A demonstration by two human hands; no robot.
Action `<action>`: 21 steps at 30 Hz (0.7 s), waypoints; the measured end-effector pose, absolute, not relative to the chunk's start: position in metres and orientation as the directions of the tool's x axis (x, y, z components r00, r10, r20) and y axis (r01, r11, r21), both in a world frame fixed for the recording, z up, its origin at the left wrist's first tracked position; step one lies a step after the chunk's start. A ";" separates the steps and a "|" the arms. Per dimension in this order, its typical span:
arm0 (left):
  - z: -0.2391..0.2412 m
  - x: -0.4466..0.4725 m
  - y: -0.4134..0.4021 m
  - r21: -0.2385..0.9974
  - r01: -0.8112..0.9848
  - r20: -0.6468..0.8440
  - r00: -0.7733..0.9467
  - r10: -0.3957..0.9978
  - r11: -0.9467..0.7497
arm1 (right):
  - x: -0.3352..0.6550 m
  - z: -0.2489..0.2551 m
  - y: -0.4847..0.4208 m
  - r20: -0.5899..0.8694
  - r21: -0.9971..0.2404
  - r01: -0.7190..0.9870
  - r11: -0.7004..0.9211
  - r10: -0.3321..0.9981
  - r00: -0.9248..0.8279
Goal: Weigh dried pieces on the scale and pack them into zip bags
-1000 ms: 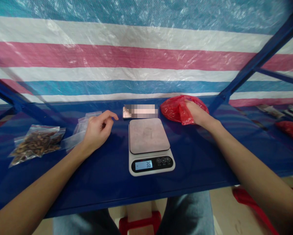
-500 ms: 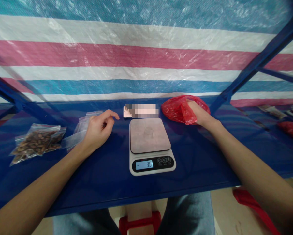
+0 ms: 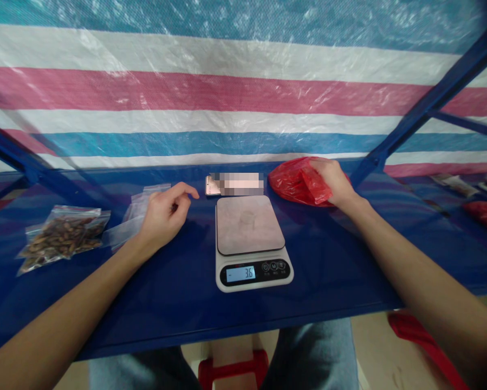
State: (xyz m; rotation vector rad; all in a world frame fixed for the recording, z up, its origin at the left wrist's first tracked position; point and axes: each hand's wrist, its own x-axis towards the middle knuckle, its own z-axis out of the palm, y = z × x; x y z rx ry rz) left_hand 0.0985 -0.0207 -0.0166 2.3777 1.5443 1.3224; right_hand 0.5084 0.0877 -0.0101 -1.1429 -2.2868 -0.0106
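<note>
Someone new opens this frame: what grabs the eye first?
The red plastic bag at the back right, gripped by the right hand, stands out against the blue shelf. Next the white scale at centre, display lit, nothing on its platform. The left hand lies curled left of it, by clear bags.

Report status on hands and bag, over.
Right hand gripping red bag. Left hand loosely curled at clear bags. Scale between hands, display lit.

Both arms reaching forward, bare. Left hand (image 3: 162, 214) resting palm down, fingers curling loosely, pointer finger sticking out. Right hand (image 3: 335, 181) reaching farther, wrist bending, fingers closing in pinch.
</note>
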 end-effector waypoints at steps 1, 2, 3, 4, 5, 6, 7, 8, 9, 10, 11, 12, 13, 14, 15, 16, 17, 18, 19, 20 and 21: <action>-0.016 0.099 -0.021 0.430 0.744 0.634 0.153 0.758 -0.511 | 0.508 -0.009 0.086 0.498 -0.243 0.747 0.619 0.740 -0.451; -0.016 0.099 -0.021 0.433 0.743 0.633 0.152 0.759 -0.510 | 0.508 -0.008 0.085 0.499 -0.247 0.751 0.613 0.744 -0.444; -0.016 0.099 -0.021 0.435 0.742 0.632 0.151 0.760 -0.509 | 0.508 -0.007 0.084 0.502 -0.250 0.748 0.614 0.743 -0.442; -0.016 0.099 -0.021 0.438 0.742 0.631 0.149 0.762 -0.508 | 0.508 -0.006 0.083 0.505 -0.252 0.742 0.621 0.739 -0.447; -0.016 0.099 -0.021 0.441 0.742 0.628 0.147 0.764 -0.505 | 0.508 -0.006 0.083 0.506 -0.253 0.736 0.628 0.734 -0.453; -0.016 0.099 -0.021 0.445 0.743 0.623 0.144 0.768 -0.500 | 0.508 -0.006 0.082 0.507 -0.252 0.731 0.634 0.730 -0.458; -0.017 0.099 -0.021 0.448 0.744 0.619 0.141 0.773 -0.495 | 0.508 -0.006 0.083 0.504 -0.253 0.728 0.638 0.728 -0.464; -0.017 0.099 -0.021 0.452 0.746 0.613 0.138 0.778 -0.489 | 0.509 -0.006 0.083 0.501 -0.256 0.724 0.640 0.728 -0.467; -0.017 0.099 -0.021 0.456 0.748 0.608 0.135 0.782 -0.483 | 0.509 -0.006 0.083 0.496 -0.262 0.720 0.643 0.729 -0.471; -0.017 0.098 -0.021 0.457 0.749 0.606 0.133 0.784 -0.480 | 0.510 -0.005 0.083 0.491 -0.269 0.716 0.645 0.731 -0.474; -0.017 0.098 -0.021 0.458 0.749 0.605 0.132 0.785 -0.479 | 0.510 -0.004 0.083 0.489 -0.273 0.713 0.646 0.732 -0.475; -0.017 0.098 -0.020 0.457 0.749 0.607 0.131 0.784 -0.479 | 0.510 -0.003 0.082 0.489 -0.278 0.710 0.647 0.732 -0.475; -0.017 0.098 -0.020 0.456 0.750 0.607 0.132 0.783 -0.479 | 0.510 -0.001 0.081 0.491 -0.289 0.704 0.648 0.732 -0.472; -0.017 0.097 -0.020 0.454 0.751 0.609 0.132 0.782 -0.480 | 0.510 0.002 0.079 0.498 -0.308 0.694 0.651 0.732 -0.465; -0.018 0.097 -0.020 0.452 0.751 0.611 0.133 0.780 -0.482 | 0.510 0.004 0.077 0.501 -0.336 0.682 0.649 0.736 -0.454; -0.018 0.096 -0.019 0.450 0.751 0.614 0.134 0.778 -0.484 | 0.510 0.007 0.075 0.502 -0.371 0.670 0.643 0.746 -0.437; -0.018 0.096 -0.019 0.449 0.750 0.614 0.136 0.777 -0.486 | 0.509 0.010 0.073 0.498 -0.407 0.660 0.632 0.759 -0.420; -0.019 0.095 -0.019 0.450 0.748 0.614 0.138 0.777 -0.488 | 0.509 0.013 0.071 0.496 -0.431 0.656 0.620 0.770 -0.401; -0.019 0.094 -0.019 0.451 0.746 0.611 0.141 0.779 -0.490 | 0.510 0.016 0.069 0.500 -0.437 0.663 0.607 0.777 -0.381; -0.020 0.094 -0.018 0.454 0.744 0.608 0.143 0.781 -0.490 | 0.511 0.019 0.068 0.509 -0.431 0.677 0.597 0.780 -0.364; -0.021 0.093 -0.018 0.458 0.743 0.603 0.144 0.785 -0.488 | 0.512 0.022 0.066 0.523 -0.419 0.691 0.589 0.779 -0.346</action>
